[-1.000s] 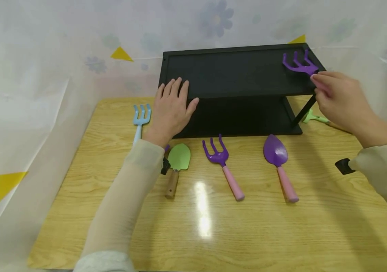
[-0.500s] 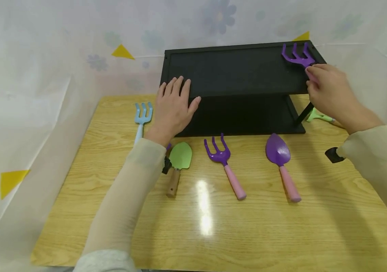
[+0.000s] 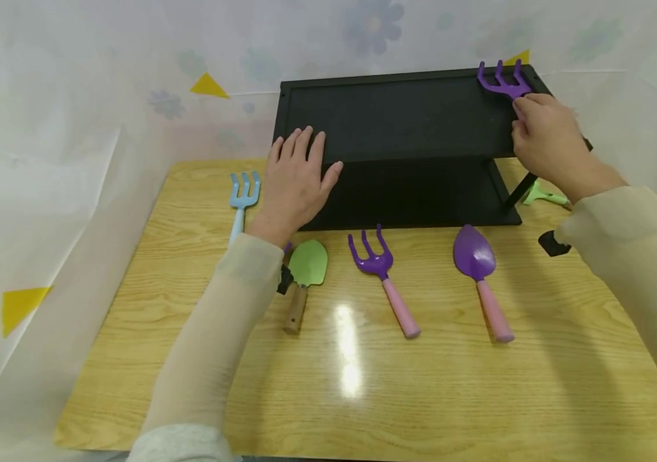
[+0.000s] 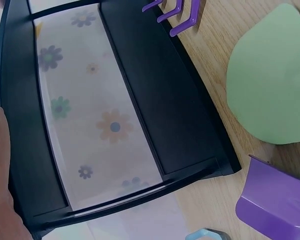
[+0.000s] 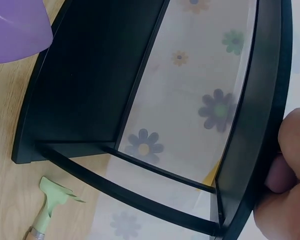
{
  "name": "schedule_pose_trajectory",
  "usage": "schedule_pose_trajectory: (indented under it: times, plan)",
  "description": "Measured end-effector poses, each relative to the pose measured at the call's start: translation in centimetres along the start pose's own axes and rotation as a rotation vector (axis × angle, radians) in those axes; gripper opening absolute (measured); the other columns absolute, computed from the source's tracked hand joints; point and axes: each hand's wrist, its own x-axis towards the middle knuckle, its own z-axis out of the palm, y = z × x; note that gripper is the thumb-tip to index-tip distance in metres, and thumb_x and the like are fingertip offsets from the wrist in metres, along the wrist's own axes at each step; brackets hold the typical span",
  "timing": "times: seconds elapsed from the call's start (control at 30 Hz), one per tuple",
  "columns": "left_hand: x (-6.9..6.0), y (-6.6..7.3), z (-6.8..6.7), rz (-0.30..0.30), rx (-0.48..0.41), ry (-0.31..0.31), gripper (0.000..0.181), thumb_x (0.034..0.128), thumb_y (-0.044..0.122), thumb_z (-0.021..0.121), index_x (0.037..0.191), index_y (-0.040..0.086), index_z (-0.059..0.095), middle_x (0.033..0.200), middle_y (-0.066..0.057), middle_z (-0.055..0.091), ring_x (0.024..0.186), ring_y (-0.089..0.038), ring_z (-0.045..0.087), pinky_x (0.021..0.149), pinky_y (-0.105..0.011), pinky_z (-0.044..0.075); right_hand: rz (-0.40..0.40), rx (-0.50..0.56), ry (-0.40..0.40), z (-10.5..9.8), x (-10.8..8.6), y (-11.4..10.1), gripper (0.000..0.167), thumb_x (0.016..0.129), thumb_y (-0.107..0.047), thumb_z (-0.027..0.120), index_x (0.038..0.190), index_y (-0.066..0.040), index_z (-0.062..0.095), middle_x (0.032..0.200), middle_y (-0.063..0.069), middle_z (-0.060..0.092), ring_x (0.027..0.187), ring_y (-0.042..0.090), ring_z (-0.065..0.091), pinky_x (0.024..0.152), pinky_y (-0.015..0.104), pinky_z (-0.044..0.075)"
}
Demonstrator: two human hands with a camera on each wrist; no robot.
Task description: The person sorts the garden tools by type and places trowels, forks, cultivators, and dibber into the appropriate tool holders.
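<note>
My right hand (image 3: 549, 138) grips the pink handle of a purple hand fork (image 3: 504, 83) over the right end of the black two-tier shelf (image 3: 403, 119). The fork's prongs point to the back, above the top board; whether it touches the board I cannot tell. In the right wrist view, the fingers (image 5: 292, 155) and the pink handle end (image 5: 280, 175) show at the top board's edge. With fingers spread, my left hand (image 3: 294, 183) rests on the top board's left front corner. A light blue hand fork (image 3: 241, 196) lies just left of that hand.
On the table (image 3: 328, 410) in front of the shelf lie a green trowel (image 3: 308, 263), a second purple fork (image 3: 376, 263) and a purple trowel (image 3: 475, 252). A green tool (image 3: 543, 194) lies right of the shelf. The left wrist view shows a purple scoop-like piece (image 4: 275, 200).
My right hand has carried the purple fork back and slightly left, farther over the top board's right end. The left hand has stayed on the shelf's corner.
</note>
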Motion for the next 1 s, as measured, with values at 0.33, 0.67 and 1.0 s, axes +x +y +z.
schedule_pose_trajectory:
  times: [0.33, 0.67, 1.0]
  plan:
    - [0.2, 0.4, -0.1, -0.009, -0.002, -0.011, 0.071, 0.1032, 0.059, 0.021, 0.159, 0.015, 0.023, 0.164, -0.010, 0.024, 0.153, -0.028, 0.020, 0.126, -0.046, 0.011, 0.034, -0.026, -0.045, -0.2, 0.5, 0.3, 0.052, 0.100, -0.008, 0.027, 0.146, 0.015, 0.032, 0.152, 0.038, 0.029, 0.142, 0.053, 0.026, 0.116, 0.063, 0.024]
    - [0.5, 0.6, 0.2, -0.006, -0.008, -0.039, 0.072, 0.1026, 0.061, 0.019, 0.160, 0.017, 0.019, 0.166, -0.008, 0.020, 0.154, -0.027, 0.017, 0.126, -0.046, 0.009, 0.113, 0.091, -0.124, -0.7, -0.2, 0.9, 0.067, 0.105, -0.033, 0.033, 0.158, 0.001, 0.011, 0.162, 0.030, 0.007, 0.150, 0.051, 0.007, 0.120, 0.064, 0.008]
    - [0.5, 0.3, 0.2, -0.009, -0.007, -0.027, 0.072, 0.1029, 0.060, 0.021, 0.159, 0.016, 0.021, 0.165, -0.009, 0.022, 0.154, -0.027, 0.018, 0.126, -0.046, 0.010, 0.115, 0.184, -0.051, -1.8, -1.8, 1.7, 0.065, 0.106, -0.042, 0.029, 0.157, -0.001, 0.023, 0.160, 0.032, 0.015, 0.147, 0.055, 0.013, 0.118, 0.066, 0.011]
